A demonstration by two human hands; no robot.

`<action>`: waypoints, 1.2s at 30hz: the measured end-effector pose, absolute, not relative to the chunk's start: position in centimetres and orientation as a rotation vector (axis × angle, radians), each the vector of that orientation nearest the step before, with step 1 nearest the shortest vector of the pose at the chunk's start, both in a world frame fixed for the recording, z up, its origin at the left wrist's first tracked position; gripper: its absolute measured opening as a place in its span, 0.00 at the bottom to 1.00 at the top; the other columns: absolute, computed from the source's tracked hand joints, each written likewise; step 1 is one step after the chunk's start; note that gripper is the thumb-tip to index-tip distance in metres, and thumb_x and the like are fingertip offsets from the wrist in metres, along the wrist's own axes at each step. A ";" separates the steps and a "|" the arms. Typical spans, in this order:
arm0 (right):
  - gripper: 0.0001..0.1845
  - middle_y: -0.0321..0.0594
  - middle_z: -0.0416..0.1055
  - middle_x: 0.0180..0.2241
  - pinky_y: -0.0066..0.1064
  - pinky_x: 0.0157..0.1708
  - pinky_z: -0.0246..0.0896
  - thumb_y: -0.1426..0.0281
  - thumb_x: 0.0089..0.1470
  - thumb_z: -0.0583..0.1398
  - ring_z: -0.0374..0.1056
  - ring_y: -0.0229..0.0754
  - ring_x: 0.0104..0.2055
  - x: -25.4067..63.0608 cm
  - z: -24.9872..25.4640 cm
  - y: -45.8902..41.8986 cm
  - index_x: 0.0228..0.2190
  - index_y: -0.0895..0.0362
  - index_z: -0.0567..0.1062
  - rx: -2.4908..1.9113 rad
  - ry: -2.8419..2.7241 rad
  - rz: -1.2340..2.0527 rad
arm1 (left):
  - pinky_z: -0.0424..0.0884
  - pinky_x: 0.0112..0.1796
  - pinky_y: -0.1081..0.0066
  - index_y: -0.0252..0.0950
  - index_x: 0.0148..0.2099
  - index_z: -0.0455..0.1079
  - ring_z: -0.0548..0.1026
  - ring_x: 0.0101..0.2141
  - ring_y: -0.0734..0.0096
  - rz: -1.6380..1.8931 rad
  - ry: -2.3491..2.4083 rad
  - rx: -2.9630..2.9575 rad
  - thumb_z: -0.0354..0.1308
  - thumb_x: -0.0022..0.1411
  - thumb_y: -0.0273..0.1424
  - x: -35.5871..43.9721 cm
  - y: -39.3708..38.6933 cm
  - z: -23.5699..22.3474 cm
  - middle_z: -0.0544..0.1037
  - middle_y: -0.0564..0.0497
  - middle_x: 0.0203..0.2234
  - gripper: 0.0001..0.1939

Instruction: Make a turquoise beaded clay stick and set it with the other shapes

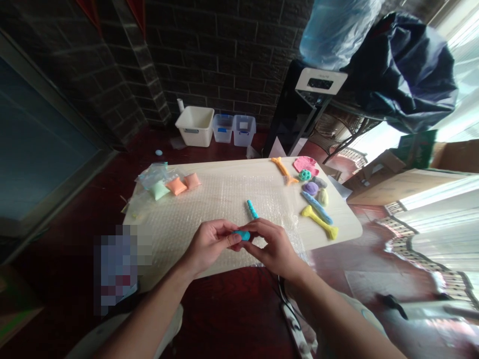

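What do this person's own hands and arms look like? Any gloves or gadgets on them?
The left hand and right hand are ungloved, with no ring or watch visible. The left forearm and right forearm show no sleeves.

I can make out no readable text on my feed. On the pale panel [304, 80] of the dispenser [283, 112] I see faint marks [324, 76] above a dark display [320, 84], too small to read. A white patch [244, 125] on the right-hand clear bin [239, 140] gives me no legible lettering.
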State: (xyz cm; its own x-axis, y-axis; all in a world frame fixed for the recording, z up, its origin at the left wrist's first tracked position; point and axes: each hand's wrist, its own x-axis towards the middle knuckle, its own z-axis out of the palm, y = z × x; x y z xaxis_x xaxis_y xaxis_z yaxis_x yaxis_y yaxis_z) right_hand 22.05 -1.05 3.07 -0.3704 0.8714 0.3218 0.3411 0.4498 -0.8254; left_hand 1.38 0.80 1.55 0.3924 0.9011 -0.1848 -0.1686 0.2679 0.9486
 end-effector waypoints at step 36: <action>0.16 0.43 0.80 0.40 0.36 0.43 0.76 0.64 0.58 0.72 0.78 0.42 0.41 21.0 0.7 0.0 0.45 0.55 0.78 -0.934 -1.398 1.399 | 0.81 0.42 0.65 0.31 0.43 0.81 0.84 0.39 0.62 0.957 0.902 1.013 0.75 0.56 0.36 1.3 1.0 1.0 0.87 0.42 0.39 0.16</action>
State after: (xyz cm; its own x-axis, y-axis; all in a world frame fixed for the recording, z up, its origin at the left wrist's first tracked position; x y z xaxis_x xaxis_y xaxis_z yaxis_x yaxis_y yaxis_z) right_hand 20.98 0.03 0.68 -0.2903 0.9526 0.0909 -0.0916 0.0669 -0.9935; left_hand 1.26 1.01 0.97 0.3168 0.9353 -0.1578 -0.2130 0.2323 0.9490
